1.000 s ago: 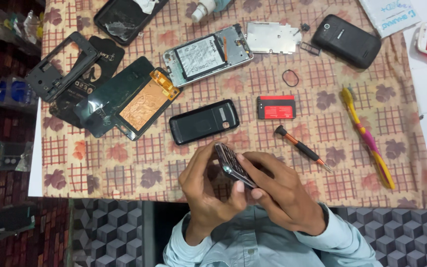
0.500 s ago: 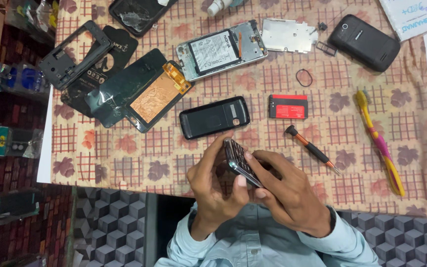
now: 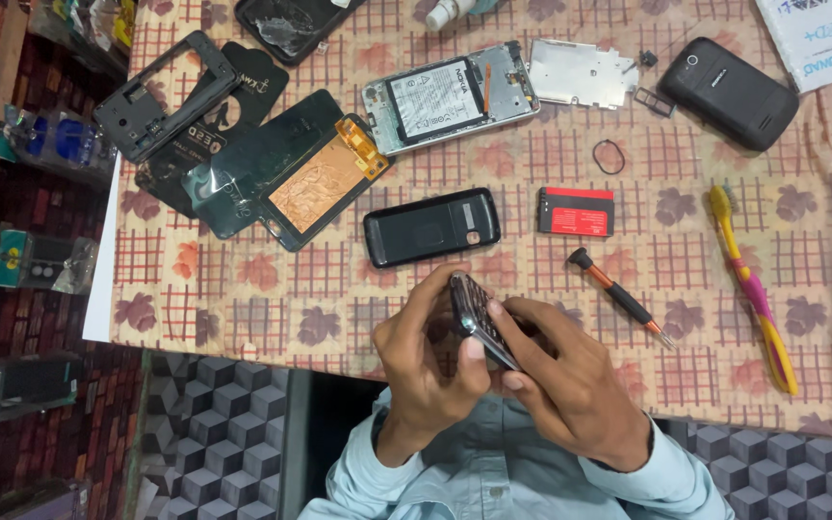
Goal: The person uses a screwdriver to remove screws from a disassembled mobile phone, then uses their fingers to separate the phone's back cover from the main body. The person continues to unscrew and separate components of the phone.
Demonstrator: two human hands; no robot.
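Observation:
Both my hands hold a small dark keypad phone [image 3: 475, 317] tilted on edge just above the near edge of the patterned cloth [image 3: 243, 279]. My left hand [image 3: 423, 358] wraps its left side with the thumb on the body. My right hand [image 3: 566, 377] grips it from the right, fingers pressed on its lower end. A black back cover [image 3: 430, 226] lies just beyond the hands, and a red and black battery [image 3: 576, 211] sits to its right. A small screwdriver [image 3: 619, 297] with an orange and black handle lies right of the hands.
An opened phone with a battery [image 3: 448, 97] and a metal plate [image 3: 582, 73] lie at the far side. A black phone [image 3: 731, 91] sits far right. A copper-backed panel [image 3: 286, 178] and a black frame [image 3: 153, 95] lie at left. A yellow and pink toothbrush [image 3: 752, 290] lies at right.
The phone in my hands has turned slightly and sits a little lower and more edge-on. Both hands keep their grip. The view has shifted a little.

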